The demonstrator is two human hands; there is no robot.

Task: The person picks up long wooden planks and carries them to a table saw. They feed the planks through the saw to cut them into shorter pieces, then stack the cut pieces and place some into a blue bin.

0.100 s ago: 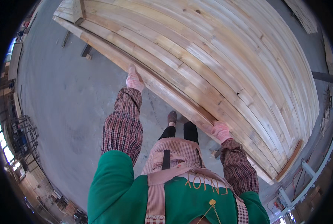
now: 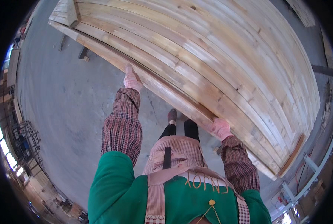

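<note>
A long wooden board (image 2: pixel 166 96) runs slantwise along the near edge of a wide panel of pale wood strips (image 2: pixel 211 67). My left hand (image 2: pixel 132 79), in a pink work glove, is closed on the board's near edge left of the middle, with the thumb up along its face. My right hand (image 2: pixel 221 129), gloved the same way, wraps over the board farther down to the right. The fingers beneath the board are hidden. A narrow dark gap shows between the board and the nearest strip.
A short wood block (image 2: pixel 72 15) lies across the strips at the far left, and a brown wood piece (image 2: pixel 294 155) at the right end. A dark support (image 2: pixel 83 53) sticks out below the panel. Metal racks (image 2: pixel 24 138) stand at left, a pale metal rail (image 2: pixel 315 175) at right.
The board and panel appear turned very slightly in view, the far left end a little lower and the right end a little higher. Both hands keep their hold.
</note>
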